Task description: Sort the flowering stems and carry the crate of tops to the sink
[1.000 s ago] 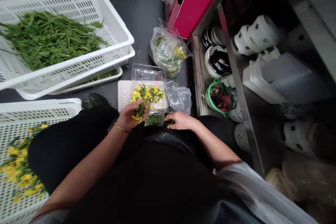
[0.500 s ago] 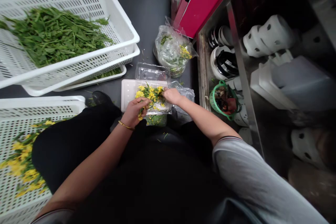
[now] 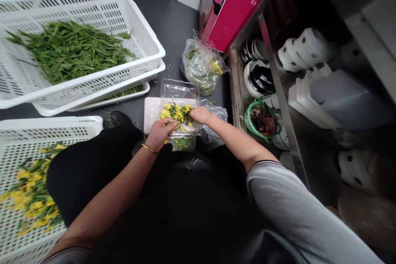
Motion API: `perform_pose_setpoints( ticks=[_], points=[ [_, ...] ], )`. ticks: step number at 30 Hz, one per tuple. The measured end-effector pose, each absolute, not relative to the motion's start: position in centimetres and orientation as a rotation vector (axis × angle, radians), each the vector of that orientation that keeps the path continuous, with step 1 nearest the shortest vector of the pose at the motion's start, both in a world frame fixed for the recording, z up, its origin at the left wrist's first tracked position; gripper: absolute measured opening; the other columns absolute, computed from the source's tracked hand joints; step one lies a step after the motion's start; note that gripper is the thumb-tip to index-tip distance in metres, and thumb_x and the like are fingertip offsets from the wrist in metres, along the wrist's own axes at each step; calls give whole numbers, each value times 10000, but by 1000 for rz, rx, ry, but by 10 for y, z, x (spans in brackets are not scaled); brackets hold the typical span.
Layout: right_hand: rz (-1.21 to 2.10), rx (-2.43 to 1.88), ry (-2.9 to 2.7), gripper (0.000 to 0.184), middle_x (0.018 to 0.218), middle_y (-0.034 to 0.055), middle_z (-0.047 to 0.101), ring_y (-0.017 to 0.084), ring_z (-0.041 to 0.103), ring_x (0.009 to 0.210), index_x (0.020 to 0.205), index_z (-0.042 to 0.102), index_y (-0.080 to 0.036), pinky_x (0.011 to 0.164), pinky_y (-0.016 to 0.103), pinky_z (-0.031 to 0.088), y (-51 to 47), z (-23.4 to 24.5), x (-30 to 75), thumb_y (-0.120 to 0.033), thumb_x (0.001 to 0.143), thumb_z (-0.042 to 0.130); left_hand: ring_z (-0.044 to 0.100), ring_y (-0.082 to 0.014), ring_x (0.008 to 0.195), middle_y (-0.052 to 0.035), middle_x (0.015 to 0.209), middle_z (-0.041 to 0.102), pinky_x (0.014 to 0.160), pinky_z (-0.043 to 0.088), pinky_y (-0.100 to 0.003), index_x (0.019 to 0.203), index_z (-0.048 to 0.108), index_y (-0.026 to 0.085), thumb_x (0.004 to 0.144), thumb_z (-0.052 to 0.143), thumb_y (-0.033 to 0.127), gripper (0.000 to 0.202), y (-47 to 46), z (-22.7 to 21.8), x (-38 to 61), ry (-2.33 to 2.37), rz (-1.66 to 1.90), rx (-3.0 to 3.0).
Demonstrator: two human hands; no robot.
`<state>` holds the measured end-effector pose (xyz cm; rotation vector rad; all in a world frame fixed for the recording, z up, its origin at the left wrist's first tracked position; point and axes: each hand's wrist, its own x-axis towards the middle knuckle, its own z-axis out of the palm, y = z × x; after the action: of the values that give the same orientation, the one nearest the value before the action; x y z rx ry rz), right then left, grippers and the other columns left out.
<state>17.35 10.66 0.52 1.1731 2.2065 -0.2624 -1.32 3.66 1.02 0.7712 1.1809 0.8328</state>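
Note:
A clear plastic box (image 3: pixel 189 130) heaped with yellow flowers (image 3: pixel 177 113) rests on a white tray (image 3: pixel 152 110) in front of my knees. My left hand (image 3: pixel 160 133) is curled at the box's near left corner, its fingers closed on green stems of the flowers. My right hand (image 3: pixel 200 114) sits at the right side of the heap, fingers pinched into the flowers. A second box of greens (image 3: pixel 183 143) lies beneath the top one.
A white crate of green stems (image 3: pixel 66 49) stands at the upper left on stacked crates. Another crate with yellow flowers (image 3: pixel 31 189) is at my left. A plastic bag of trimmings (image 3: pixel 201 66), an empty clear lid (image 3: pixel 178 88), a green basket (image 3: pixel 261 115) and a metal shelf with bowls (image 3: pixel 256 75) lie on the right.
My right hand moved from my lap up to the right side of the flower heap. My left hand lowered its bunch of flowers into the box.

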Motion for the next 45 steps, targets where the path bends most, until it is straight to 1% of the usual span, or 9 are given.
perform_pose_setpoints(
  ticks=[4, 7, 12, 16, 20, 24, 29, 32, 45],
  points=[
    [-301, 1193, 2364, 221, 936, 153, 670, 233, 640, 827, 912, 678, -117, 639, 273, 445, 75, 51, 173, -117, 804, 485, 545, -163, 662, -49, 718, 647, 618, 391, -251, 720, 712, 170, 585, 743, 227, 149, 35, 16, -7, 1221, 835, 1328],
    [-507, 1283, 2446, 186, 917, 115, 665, 192, 624, 774, 882, 673, -138, 609, 247, 413, 44, 71, 172, -158, 810, 503, 534, -174, 648, -45, 664, 621, 649, 383, -263, 630, 697, 191, 612, 722, 216, 40, 27, 18, -2, 1109, 648, 1627],
    [-1482, 1624, 2386, 111, 777, 31, 660, 107, 571, 664, 811, 667, -134, 632, 208, 410, 12, 60, 187, -211, 755, 610, 522, -152, 625, -30, 625, 594, 642, 375, -253, 639, 690, 194, 692, 655, 231, 73, 18, 21, -2, 836, 572, 1723],
    [-2055, 1657, 2046, 344, 616, -11, 595, 72, 434, 452, 897, 666, -110, 476, 206, 352, 1, 49, 210, -424, 788, 575, 480, -114, 536, -42, 642, 590, 523, 353, -233, 668, 681, 164, 668, 675, 289, 125, 22, 31, -16, 676, 537, 1370],
    [-1475, 1605, 2126, 405, 569, 4, 582, 107, 498, 512, 791, 697, -137, 510, 220, 354, 13, 46, 222, -524, 778, 582, 376, -86, 422, -48, 622, 525, 360, 217, -216, 635, 614, 150, 607, 657, 406, 261, 30, 37, -32, 604, 777, 734],
    [-708, 1833, 2139, 313, 854, 91, 694, 191, 621, 793, 903, 708, -174, 624, 243, 412, 50, 21, 198, -424, 848, 527, 484, -134, 509, -87, 745, 585, 352, 250, -211, 786, 647, 156, 583, 662, 424, 336, 37, 38, -36, 627, 946, 522],
    [-754, 1762, 1883, 432, 1058, 140, 670, 233, 627, 949, 1014, 687, -156, 713, 259, 467, 87, -36, 149, -505, 782, 580, 494, -108, 529, -43, 708, 580, 385, 282, -184, 779, 632, 168, 594, 720, 306, 247, 42, 32, -33, 751, 1045, 437],
    [-790, 1732, 1844, 396, 1096, 134, 658, 229, 623, 982, 1069, 664, -161, 742, 263, 476, 91, -52, 143, -415, 772, 600, 452, -73, 477, -22, 643, 554, 387, 268, -170, 740, 627, 143, 618, 725, 271, 202, 46, 26, -32, 781, 1032, 419],
    [-608, 1749, 1992, 300, 1090, 119, 663, 243, 616, 1001, 1071, 658, -196, 766, 295, 478, 80, -28, 164, -243, 852, 460, 363, -27, 383, 12, 542, 504, 345, 226, -148, 720, 631, 92, 597, 717, 210, 191, 44, 8, -23, 935, 925, 324]
  ],
)
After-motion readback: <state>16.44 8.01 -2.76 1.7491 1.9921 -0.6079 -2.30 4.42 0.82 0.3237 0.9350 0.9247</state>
